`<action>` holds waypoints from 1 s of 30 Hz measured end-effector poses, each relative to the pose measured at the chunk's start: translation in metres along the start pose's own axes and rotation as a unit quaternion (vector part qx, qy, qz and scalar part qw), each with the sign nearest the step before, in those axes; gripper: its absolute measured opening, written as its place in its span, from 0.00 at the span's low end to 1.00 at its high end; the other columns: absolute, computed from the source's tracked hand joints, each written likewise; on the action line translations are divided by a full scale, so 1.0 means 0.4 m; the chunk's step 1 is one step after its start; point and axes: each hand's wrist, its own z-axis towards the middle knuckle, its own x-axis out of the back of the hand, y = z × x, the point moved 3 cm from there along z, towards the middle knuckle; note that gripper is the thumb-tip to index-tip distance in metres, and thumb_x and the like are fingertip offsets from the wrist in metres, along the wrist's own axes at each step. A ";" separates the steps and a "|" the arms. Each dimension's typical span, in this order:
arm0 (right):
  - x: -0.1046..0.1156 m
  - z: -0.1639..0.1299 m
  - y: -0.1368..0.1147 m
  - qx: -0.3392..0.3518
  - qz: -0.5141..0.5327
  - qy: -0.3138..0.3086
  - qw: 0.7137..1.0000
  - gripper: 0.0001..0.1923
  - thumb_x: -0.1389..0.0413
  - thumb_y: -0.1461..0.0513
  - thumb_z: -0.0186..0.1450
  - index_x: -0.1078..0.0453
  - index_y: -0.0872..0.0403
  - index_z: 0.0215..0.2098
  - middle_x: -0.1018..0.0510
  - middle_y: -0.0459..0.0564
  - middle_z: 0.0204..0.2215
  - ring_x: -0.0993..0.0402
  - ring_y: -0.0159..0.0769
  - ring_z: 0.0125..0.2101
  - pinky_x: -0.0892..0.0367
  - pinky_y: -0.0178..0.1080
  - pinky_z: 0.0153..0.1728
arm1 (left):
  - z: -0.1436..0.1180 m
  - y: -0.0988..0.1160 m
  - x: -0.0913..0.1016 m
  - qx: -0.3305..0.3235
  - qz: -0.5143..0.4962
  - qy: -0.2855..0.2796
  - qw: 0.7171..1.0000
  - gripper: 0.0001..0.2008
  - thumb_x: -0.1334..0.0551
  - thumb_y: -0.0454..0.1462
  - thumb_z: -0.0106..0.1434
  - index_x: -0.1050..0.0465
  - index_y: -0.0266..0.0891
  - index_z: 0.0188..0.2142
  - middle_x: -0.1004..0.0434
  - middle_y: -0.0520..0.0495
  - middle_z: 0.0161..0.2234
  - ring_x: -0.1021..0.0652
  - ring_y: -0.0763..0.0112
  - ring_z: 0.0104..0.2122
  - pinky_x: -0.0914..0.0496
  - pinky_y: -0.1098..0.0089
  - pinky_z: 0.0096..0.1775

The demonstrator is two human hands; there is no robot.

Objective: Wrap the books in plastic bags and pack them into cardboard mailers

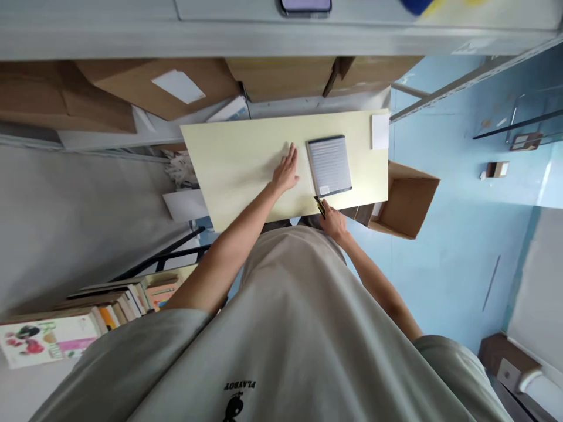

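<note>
A large pale yellow board [237, 158] lies in front of me. My left hand [287, 171] rests flat on it, fingers stretched out and held close together, left of a grey book [331, 165] with dark edges. In my right hand [333, 221] is a utility knife [320, 206], black and yellow, gripped near the board's front edge. Its tip points to the lower left corner of the book. On the board's far right corner sits a small white card [380, 132].
Cardboard boxes [162, 88] line the shelf behind the board, under a grey ledge [132, 35] bearing a phone [306, 6]. An open carton [407, 199] stands at the right on the blue floor [440, 246]. Stacked books [127, 299] are at lower left, beside black metal bars [176, 252].
</note>
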 end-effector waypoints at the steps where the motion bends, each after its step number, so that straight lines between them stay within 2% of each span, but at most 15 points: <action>1: 0.013 -0.011 -0.009 0.002 0.027 0.018 0.999 0.39 0.48 0.59 0.83 0.47 0.56 0.88 0.15 0.68 0.66 0.13 0.61 0.62 0.21 0.53 0.61 | -0.021 -0.001 0.009 -0.005 -0.022 0.006 1.000 0.61 0.23 0.43 0.70 0.57 0.28 0.88 0.67 0.23 0.89 0.54 0.35 0.88 0.50 0.41 0.85; 3: 0.043 -0.025 -0.037 0.019 0.087 0.055 0.994 0.41 0.44 0.56 0.81 0.47 0.57 0.87 0.13 0.67 0.63 0.12 0.62 0.60 0.21 0.54 0.60 | -0.072 0.006 0.032 -0.007 -0.053 0.015 0.998 0.57 0.24 0.40 0.69 0.53 0.26 0.86 0.62 0.18 0.88 0.50 0.38 0.88 0.49 0.45 0.85; 5: 0.084 -0.025 -0.083 0.059 0.152 0.103 0.981 0.43 0.40 0.53 0.77 0.45 0.57 0.85 0.11 0.65 0.58 0.11 0.62 0.56 0.20 0.55 0.57 | -0.126 0.029 0.070 -0.012 -0.054 0.031 0.998 0.50 0.25 0.36 0.68 0.43 0.27 0.83 0.53 0.18 0.87 0.43 0.39 0.87 0.47 0.43 0.85; 8: 0.192 -0.003 -0.192 0.161 0.241 0.211 0.934 0.39 0.41 0.54 0.72 0.41 0.54 0.78 0.10 0.60 0.53 0.10 0.59 0.46 0.18 0.54 0.50 | -0.189 0.090 0.171 -0.074 -0.032 0.092 0.992 0.36 0.30 0.34 0.70 0.30 0.31 0.76 0.41 0.22 0.84 0.33 0.41 0.83 0.38 0.42 0.82; 11: 0.369 0.024 -0.342 0.267 0.279 0.330 0.861 0.33 0.41 0.53 0.71 0.37 0.51 0.72 0.12 0.61 0.54 0.11 0.57 0.46 0.18 0.54 0.50 | -0.215 0.169 0.333 -0.161 -0.017 0.191 0.968 0.32 0.34 0.29 0.70 0.26 0.38 0.73 0.25 0.30 0.77 0.24 0.47 0.77 0.30 0.45 0.79; 13: 0.512 0.040 -0.456 0.326 0.269 0.390 0.818 0.29 0.41 0.53 0.72 0.35 0.50 0.69 0.15 0.63 0.58 0.12 0.59 0.52 0.18 0.56 0.54 | -0.218 0.219 0.462 -0.187 -0.013 0.265 0.946 0.31 0.34 0.28 0.70 0.25 0.40 0.72 0.20 0.33 0.73 0.21 0.47 0.74 0.26 0.47 0.75; 15: 0.654 0.057 -0.569 0.371 0.239 0.430 0.788 0.26 0.41 0.54 0.72 0.31 0.51 0.67 0.18 0.65 0.62 0.14 0.60 0.57 0.18 0.58 0.58 | -0.217 0.259 0.585 -0.196 -0.012 0.322 0.926 0.28 0.34 0.30 0.73 0.25 0.39 0.71 0.18 0.32 0.69 0.18 0.46 0.70 0.22 0.49 0.72; 17: 0.774 0.082 -0.669 0.376 0.206 0.453 0.782 0.25 0.42 0.57 0.73 0.27 0.53 0.66 0.20 0.66 0.65 0.15 0.60 0.57 0.19 0.58 0.60 | -0.222 0.286 0.680 -0.197 -0.012 0.352 0.915 0.27 0.34 0.32 0.76 0.26 0.39 0.72 0.19 0.31 0.70 0.17 0.47 0.69 0.19 0.52 0.68; 19: 0.858 0.114 -0.749 0.354 0.165 0.450 0.803 0.24 0.42 0.60 0.74 0.26 0.55 0.67 0.21 0.68 0.67 0.14 0.60 0.55 0.19 0.60 0.61 | -0.237 0.295 0.738 -0.186 -0.009 0.368 0.911 0.28 0.35 0.34 0.79 0.28 0.40 0.75 0.22 0.32 0.73 0.18 0.49 0.69 0.18 0.54 0.66; 21: 0.908 0.150 -0.807 0.332 0.123 0.437 0.827 0.23 0.42 0.61 0.75 0.24 0.56 0.66 0.20 0.68 0.67 0.15 0.62 0.57 0.20 0.63 0.62 | -0.260 0.292 0.755 -0.169 -0.001 0.374 0.912 0.28 0.36 0.36 0.80 0.29 0.41 0.77 0.24 0.33 0.76 0.18 0.51 0.70 0.18 0.54 0.67; 24: 0.934 0.193 -0.853 0.320 0.075 0.421 0.846 0.20 0.42 0.63 0.77 0.24 0.56 0.66 0.18 0.69 0.65 0.18 0.63 0.63 0.22 0.67 0.66 | -0.288 0.270 0.715 -0.148 0.008 0.357 0.922 0.26 0.37 0.38 0.82 0.26 0.41 0.76 0.22 0.34 0.74 0.17 0.51 0.70 0.20 0.52 0.70; 27: 0.909 0.204 -0.845 0.341 0.062 0.429 0.834 0.20 0.47 0.64 0.81 0.25 0.59 0.68 0.19 0.71 0.67 0.22 0.62 0.68 0.29 0.67 0.72 | -0.290 0.225 0.609 -0.105 0.007 0.311 0.945 0.23 0.37 0.36 0.81 0.22 0.44 0.72 0.17 0.37 0.71 0.16 0.52 0.69 0.21 0.51 0.71; 30: 0.816 0.182 -0.762 0.389 0.073 0.465 0.792 0.25 0.56 0.59 0.87 0.29 0.57 0.74 0.23 0.68 0.71 0.26 0.59 0.72 0.32 0.65 0.76 | -0.282 0.160 0.442 -0.032 -0.003 0.227 0.973 0.22 0.36 0.34 0.80 0.19 0.41 0.69 0.16 0.36 0.69 0.16 0.52 0.69 0.20 0.52 0.71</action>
